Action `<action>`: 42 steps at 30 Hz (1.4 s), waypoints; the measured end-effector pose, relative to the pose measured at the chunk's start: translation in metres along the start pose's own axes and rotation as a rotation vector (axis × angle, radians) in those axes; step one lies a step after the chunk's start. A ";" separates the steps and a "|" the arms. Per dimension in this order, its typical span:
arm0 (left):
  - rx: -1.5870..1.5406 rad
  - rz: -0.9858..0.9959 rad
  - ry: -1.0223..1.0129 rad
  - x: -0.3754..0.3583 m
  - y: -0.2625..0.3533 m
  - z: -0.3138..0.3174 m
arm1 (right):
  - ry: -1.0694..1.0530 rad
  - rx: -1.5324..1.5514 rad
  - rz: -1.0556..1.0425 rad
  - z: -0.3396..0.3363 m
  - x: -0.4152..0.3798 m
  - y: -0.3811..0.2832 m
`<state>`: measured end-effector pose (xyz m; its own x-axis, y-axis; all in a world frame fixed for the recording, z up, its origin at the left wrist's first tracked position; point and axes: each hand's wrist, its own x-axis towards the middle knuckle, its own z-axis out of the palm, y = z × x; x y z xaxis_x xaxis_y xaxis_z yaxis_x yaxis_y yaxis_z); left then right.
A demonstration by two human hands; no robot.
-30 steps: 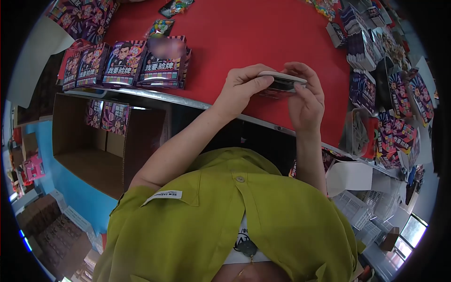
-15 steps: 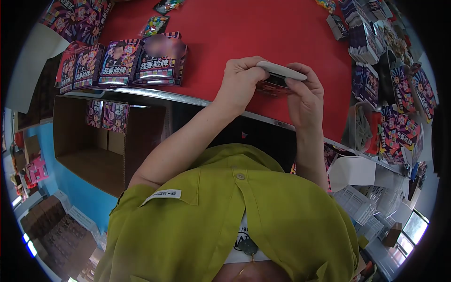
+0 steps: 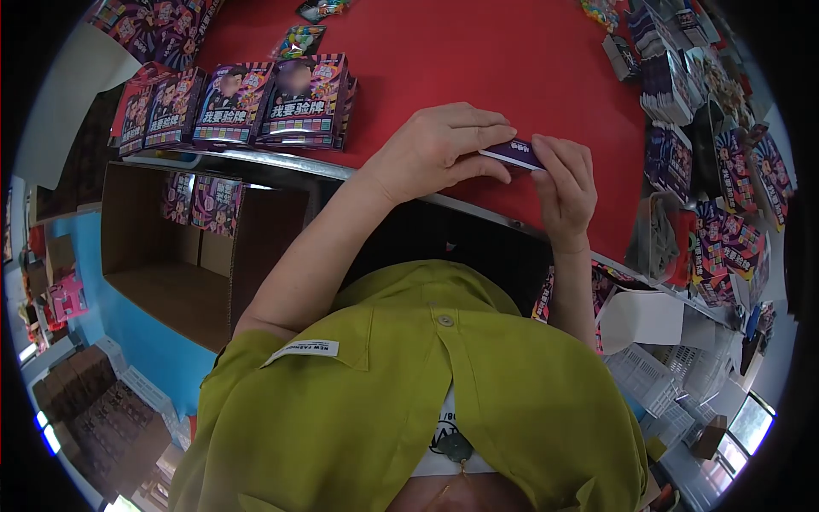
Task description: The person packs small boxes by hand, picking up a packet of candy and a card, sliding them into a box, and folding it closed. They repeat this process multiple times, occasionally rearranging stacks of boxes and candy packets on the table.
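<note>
A small flat purple box [image 3: 517, 153] with white lettering along its narrow side is held level above the red table. My left hand [image 3: 448, 147] has its left end, fingers over the top and thumb apart below. My right hand [image 3: 566, 183] grips the right end between thumb and fingers. The box's underside and far side are hidden.
Several purple printed display boxes [image 3: 229, 107] stand at the left table edge, near packets of colourful sweets [image 3: 300, 41]. Below is an open cardboard carton [image 3: 162, 294]. Stacks of cards [image 3: 665, 85] and a clear bin [image 3: 653, 239] line the right side of the red table [image 3: 478, 60].
The pale lid-like edge and dark opening between my hands no longer show; the purple lettered side does. My left fingers have straightened over the box, and my right hand has shifted slightly down.
</note>
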<state>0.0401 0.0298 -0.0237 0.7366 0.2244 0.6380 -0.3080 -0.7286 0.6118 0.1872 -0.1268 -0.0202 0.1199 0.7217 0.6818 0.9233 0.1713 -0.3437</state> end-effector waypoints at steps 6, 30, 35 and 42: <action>-0.370 -0.335 0.035 0.006 0.010 0.004 | -0.002 0.237 0.219 -0.003 0.006 -0.009; 0.623 0.025 0.299 -0.009 0.025 0.073 | 0.243 -0.674 0.379 -0.054 -0.003 0.072; 0.559 0.005 0.331 0.003 0.021 0.075 | -0.186 -1.139 1.280 -0.125 -0.007 0.204; 0.669 -0.026 0.410 0.032 0.042 -0.055 | -0.570 -1.183 1.060 -0.127 -0.013 0.235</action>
<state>0.0178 0.0422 0.0476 0.4170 0.3726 0.8290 0.2305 -0.9256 0.3001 0.4489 -0.1810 -0.0283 0.9288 0.3593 0.0904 0.3072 -0.8834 0.3539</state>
